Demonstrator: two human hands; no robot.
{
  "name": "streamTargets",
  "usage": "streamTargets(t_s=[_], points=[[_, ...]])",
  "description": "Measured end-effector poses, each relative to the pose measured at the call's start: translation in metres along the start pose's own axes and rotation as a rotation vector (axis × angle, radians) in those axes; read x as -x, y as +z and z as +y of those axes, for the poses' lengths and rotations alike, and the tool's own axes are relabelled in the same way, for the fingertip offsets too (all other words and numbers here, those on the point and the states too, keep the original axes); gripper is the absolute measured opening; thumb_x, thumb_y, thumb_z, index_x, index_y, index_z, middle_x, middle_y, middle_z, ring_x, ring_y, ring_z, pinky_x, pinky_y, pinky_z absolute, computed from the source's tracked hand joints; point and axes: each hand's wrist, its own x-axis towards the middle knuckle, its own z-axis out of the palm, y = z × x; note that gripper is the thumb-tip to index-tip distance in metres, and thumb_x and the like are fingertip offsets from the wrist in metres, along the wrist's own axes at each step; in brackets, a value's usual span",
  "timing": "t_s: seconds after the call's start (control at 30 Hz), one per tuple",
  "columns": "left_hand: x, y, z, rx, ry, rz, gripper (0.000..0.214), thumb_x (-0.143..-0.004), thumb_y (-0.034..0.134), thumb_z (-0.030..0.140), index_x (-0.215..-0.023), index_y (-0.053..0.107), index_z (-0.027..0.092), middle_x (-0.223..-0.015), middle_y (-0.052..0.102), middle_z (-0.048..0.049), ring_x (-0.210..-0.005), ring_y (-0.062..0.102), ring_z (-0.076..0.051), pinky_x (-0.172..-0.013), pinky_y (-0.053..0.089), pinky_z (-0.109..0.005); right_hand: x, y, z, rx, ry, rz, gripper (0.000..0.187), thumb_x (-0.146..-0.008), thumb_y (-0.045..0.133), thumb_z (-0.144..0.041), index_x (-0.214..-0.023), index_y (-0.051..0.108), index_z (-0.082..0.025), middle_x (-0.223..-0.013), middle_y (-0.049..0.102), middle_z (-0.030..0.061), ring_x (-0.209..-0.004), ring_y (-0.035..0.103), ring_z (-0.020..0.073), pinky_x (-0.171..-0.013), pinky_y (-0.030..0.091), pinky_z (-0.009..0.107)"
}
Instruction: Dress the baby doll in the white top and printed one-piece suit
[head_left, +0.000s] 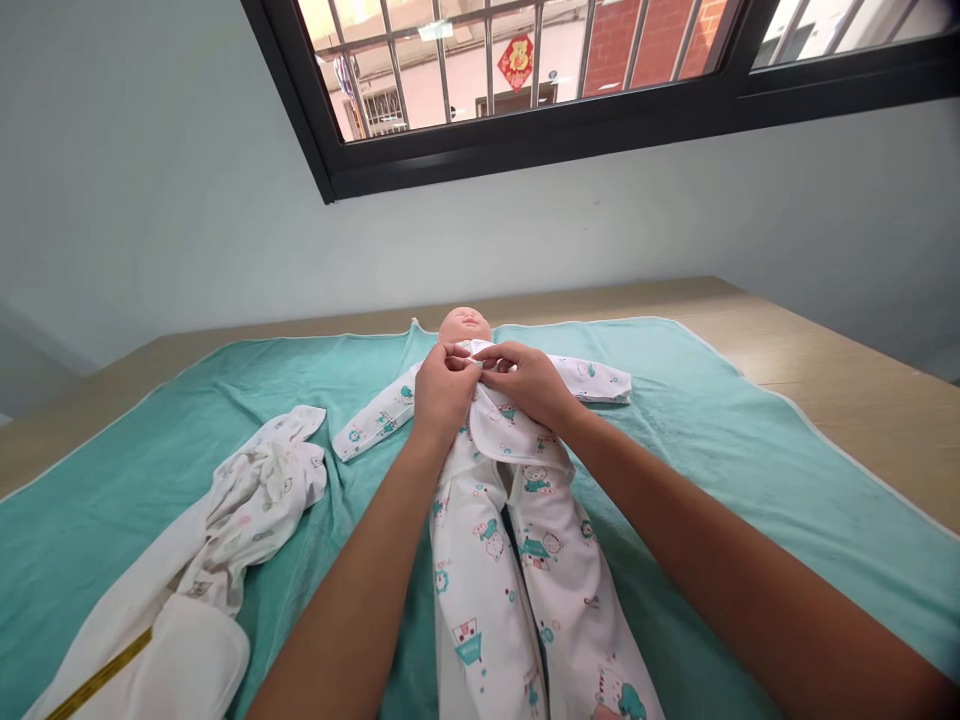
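Note:
A baby doll [465, 324] lies on its back on a teal towel [750, 480], dressed in a white printed romper [517, 560]. My left hand [442, 388] and my right hand [529, 378] meet at the doll's chest, just below its chin. Both pinch the romper's front edges near the collar, fingers closed on the fabric. The doll's sleeves stretch out to either side, and its legs run toward me between my forearms.
A crumpled white printed garment [262, 490] lies to the left on the towel, with a white padded piece [187, 660] and a yellow strip [101, 675] at the lower left. The wooden table [862, 390] meets a wall under a barred window [525, 60].

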Motion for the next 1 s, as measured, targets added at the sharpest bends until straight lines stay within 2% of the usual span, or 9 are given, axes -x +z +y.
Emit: streamTargets(t_s=[0.23, 0.47, 0.6, 0.77, 0.87, 1.0], points=[[-0.001, 0.001, -0.002, 0.217, -0.100, 0.015, 0.024, -0.062, 0.063, 0.015, -0.085, 0.058, 0.019, -0.066, 0.061, 0.0036, -0.053, 0.051, -0.010, -0.052, 0.039, -0.022, 0.000, 0.000, -0.001, -0.019, 0.022, 0.014, 0.019, -0.076, 0.068, -0.027, -0.093, 0.076, -0.021, -0.091, 0.072, 0.0015, -0.082, 0.062, 0.0161, -0.074, 0.046, 0.027], [0.003, -0.002, 0.006, 0.377, -0.200, 0.026, 0.032, -0.059, 0.069, 0.014, -0.088, 0.057, 0.018, -0.073, 0.064, 0.0022, -0.057, 0.054, -0.009, -0.058, 0.043, -0.022, 0.000, 0.003, 0.002, -0.010, -0.002, 0.041, 0.019, -0.079, 0.068, -0.030, -0.095, 0.073, -0.021, -0.083, 0.070, 0.0010, -0.077, 0.060, 0.0155, -0.071, 0.046, 0.027], [0.004, -0.004, 0.010, 0.400, -0.235, -0.020, 0.033, -0.061, 0.071, 0.016, -0.091, 0.056, 0.017, -0.077, 0.064, 0.0008, -0.057, 0.053, -0.008, -0.060, 0.044, -0.023, 0.000, 0.005, 0.006, 0.167, -0.166, 0.126, 0.008, -0.082, 0.066, -0.026, -0.080, 0.070, -0.020, -0.078, 0.066, 0.0016, -0.072, 0.057, 0.0151, -0.067, 0.042, 0.027], [0.003, -0.003, 0.009, 0.315, -0.200, -0.023, 0.031, -0.064, 0.074, 0.022, -0.089, 0.057, 0.017, -0.079, 0.064, -0.0010, -0.066, 0.059, -0.011, -0.065, 0.046, -0.025, 0.004, 0.006, 0.003, 0.488, -0.329, 0.143, 0.028, -0.091, 0.054, -0.025, -0.066, 0.061, -0.018, -0.072, 0.059, 0.0034, -0.063, 0.047, 0.0134, -0.061, 0.034, 0.028], [0.003, -0.002, 0.008, 0.329, -0.186, -0.006, 0.030, -0.063, 0.072, 0.019, -0.088, 0.056, 0.017, -0.076, 0.063, 0.0002, -0.063, 0.057, -0.011, -0.062, 0.045, -0.023, 0.005, 0.006, 0.001, 0.651, -0.394, 0.120, 0.035, -0.094, 0.048, -0.023, -0.061, 0.057, -0.018, -0.070, 0.057, 0.0041, -0.063, 0.044, 0.0143, -0.060, 0.030, 0.029], [0.002, -0.002, 0.006, 0.319, -0.177, 0.021, 0.030, -0.061, 0.069, 0.016, -0.088, 0.055, 0.018, -0.067, 0.060, 0.0036, -0.056, 0.051, -0.009, -0.057, 0.040, -0.021, 0.006, 0.005, -0.001, 0.715, -0.475, 0.053, 0.036, -0.094, 0.044, -0.020, -0.061, 0.055, -0.018, -0.070, 0.056, 0.0042, -0.067, 0.045, 0.0154, -0.063, 0.031, 0.030]])
